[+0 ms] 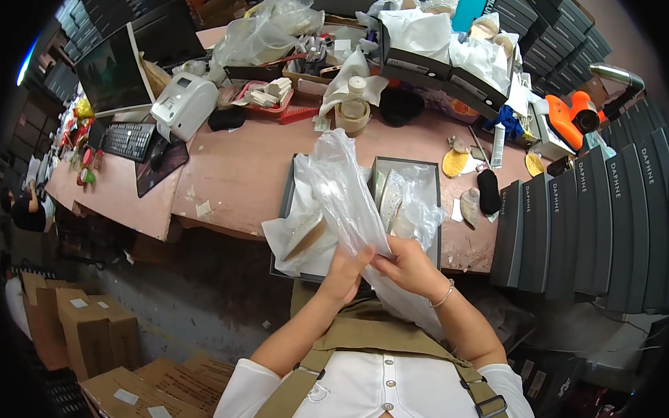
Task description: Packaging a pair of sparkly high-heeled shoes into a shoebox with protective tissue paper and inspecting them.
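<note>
A long, crumpled clear plastic bag [345,186] stretches from over the open shoe box [440,238] back towards my apron. Both my left hand [344,273] and my right hand [409,267] are closed on it, thumbs close together, just in front of the box's near edge. Inside the box, a pale shoe [306,238] lies on white tissue paper [282,236] at the left. Another pale, studded shoe [390,200] rests at the right, beside more clear plastic [419,210]. The bag covers the middle of the box. A bracelet circles my right wrist.
Grey shoe boxes [582,222] stand in a row at the right. Tape rolls [352,118], a label printer [185,104], a keyboard [128,140] and an orange tape dispenser [561,118] sit on the table. Cartons [146,396] are stacked lower left. A person [31,211] is far left.
</note>
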The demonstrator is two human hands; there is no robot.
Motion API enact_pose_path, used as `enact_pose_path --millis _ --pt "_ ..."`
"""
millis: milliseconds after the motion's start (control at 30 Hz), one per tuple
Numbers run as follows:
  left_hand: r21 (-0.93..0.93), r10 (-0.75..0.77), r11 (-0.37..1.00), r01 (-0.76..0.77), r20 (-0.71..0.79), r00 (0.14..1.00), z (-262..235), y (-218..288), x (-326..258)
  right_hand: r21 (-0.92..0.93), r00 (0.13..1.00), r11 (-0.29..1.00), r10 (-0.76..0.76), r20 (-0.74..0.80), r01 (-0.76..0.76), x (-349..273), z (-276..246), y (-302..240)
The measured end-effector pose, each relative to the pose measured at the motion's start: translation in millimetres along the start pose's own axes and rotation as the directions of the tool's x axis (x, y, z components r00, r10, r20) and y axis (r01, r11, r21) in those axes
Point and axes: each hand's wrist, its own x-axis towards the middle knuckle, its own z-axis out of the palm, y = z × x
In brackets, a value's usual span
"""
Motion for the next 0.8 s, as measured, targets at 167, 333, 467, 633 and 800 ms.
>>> enact_pose_path --millis 167,333,467,633,800 --pt "-0.361 -0.158 0.917 0.170 0.062 0.986 -2.4 6.2 10.8 0.166 0.977 0.964 0.195 0.085 -0.206 -19.1 -21.7 -9.9" --pt "-0.222 -0.036 0.975 0.030 -0.027 0.999 1.1 -0.7 15.0 0.029 0.979 0.979 0.201 0.018 -0.202 -32.4 -24.9 7.6" --pt "0.507 0.278 0.835 -0.214 -0.052 0.959 -44.1 26.8 29.9 0.116 0.945 0.946 0.314 -0.095 -0.303 -58.0 -46.3 40.4" --pt "0.995 0.327 -0.072 -0.068 0.088 0.941 -93.2 50.3 57.9 -0.069 0.959 0.977 0.182 -0.217 -0.201 -59.2 -53.4 47.5" --pt "0.947 0.174 0.323 -0.003 -0.056 0.983 -93.8 77.4 41.9 -0.353 0.970 0.919 0.098 -0.223 -0.174 -44.5 -63.2 -3.2"
